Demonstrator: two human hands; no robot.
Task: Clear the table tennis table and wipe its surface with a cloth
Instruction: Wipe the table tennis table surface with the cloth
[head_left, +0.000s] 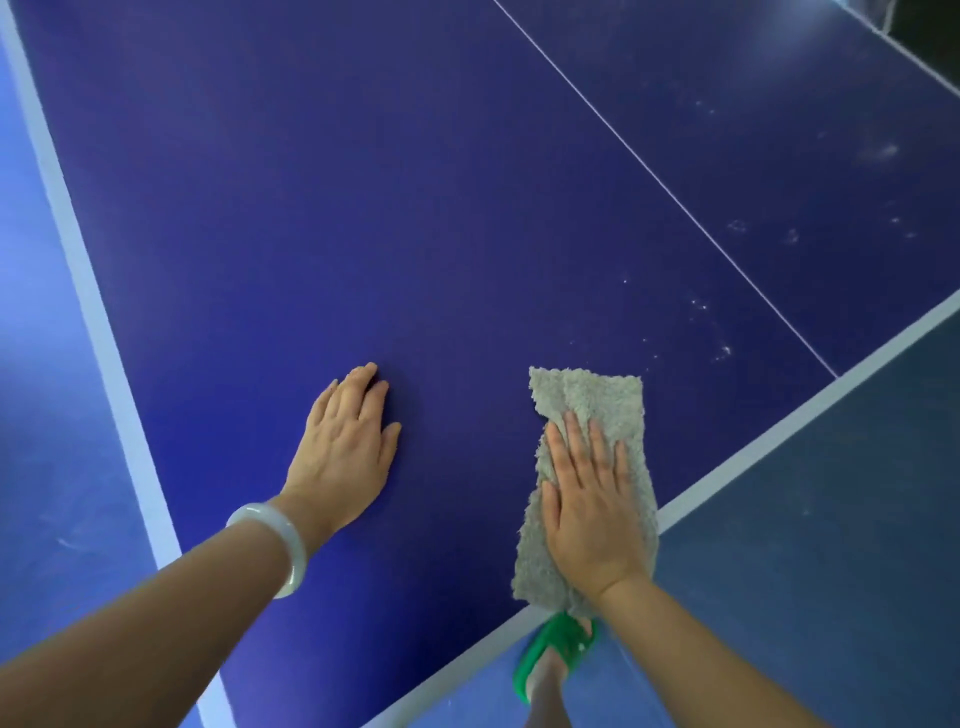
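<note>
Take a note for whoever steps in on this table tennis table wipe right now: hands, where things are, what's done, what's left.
Left hand: open, flat on the table tennis table, holding nothing.
Right hand: open, straight fingers pressing the grey cloth onto the surface by the near edge.
Done: the area left of the cloth shows no marks.
Left: pale smudges sit just right of the cloth, with more beyond the centre line. Wipe that side next, probably.

No readable text, label, brand, number or sign appears anywhere in view.
</note>
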